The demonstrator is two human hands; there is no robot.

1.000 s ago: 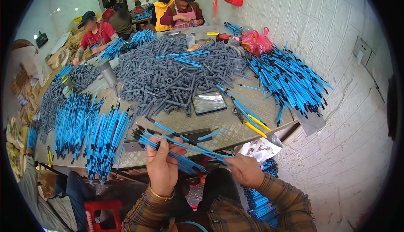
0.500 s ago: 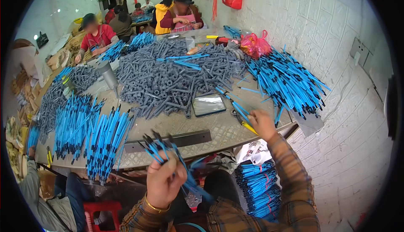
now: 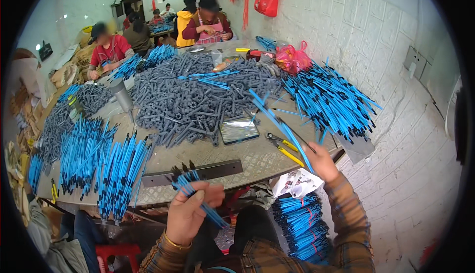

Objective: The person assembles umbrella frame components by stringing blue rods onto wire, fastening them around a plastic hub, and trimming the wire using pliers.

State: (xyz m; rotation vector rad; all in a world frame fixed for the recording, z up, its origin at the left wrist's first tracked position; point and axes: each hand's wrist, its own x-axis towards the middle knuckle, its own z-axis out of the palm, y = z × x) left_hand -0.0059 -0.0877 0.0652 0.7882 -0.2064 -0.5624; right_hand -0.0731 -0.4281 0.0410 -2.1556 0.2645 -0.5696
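My left hand (image 3: 185, 217) is wrapped round a small bunch of blue rods with black tips (image 3: 215, 217), held at a slant below the table's front edge. Out to the right, my right hand (image 3: 321, 163) grips a few long blue rods (image 3: 266, 108), which point away over the tabletop; a thin dark piece shows by its fingers. Pliers with yellow handles (image 3: 287, 152) lie just left of that hand, partly under the rods. A shallow box of thin clear sticks (image 3: 239, 130) rests farther in.
A big heap of grey plastic plugs (image 3: 183, 104) fills the table's middle. Blue rods are piled at right (image 3: 331, 97) and left (image 3: 81, 154). A metal bar (image 3: 213, 170) lies along the front edge. Tied blue bundles (image 3: 302, 226) stand below, right. Co-workers sit across the table.
My right hand has shifted slightly right and nearer, with the blue rods lifted clearer of the table. The left hand's bunch is steadier and its fingers have opened out somewhat.
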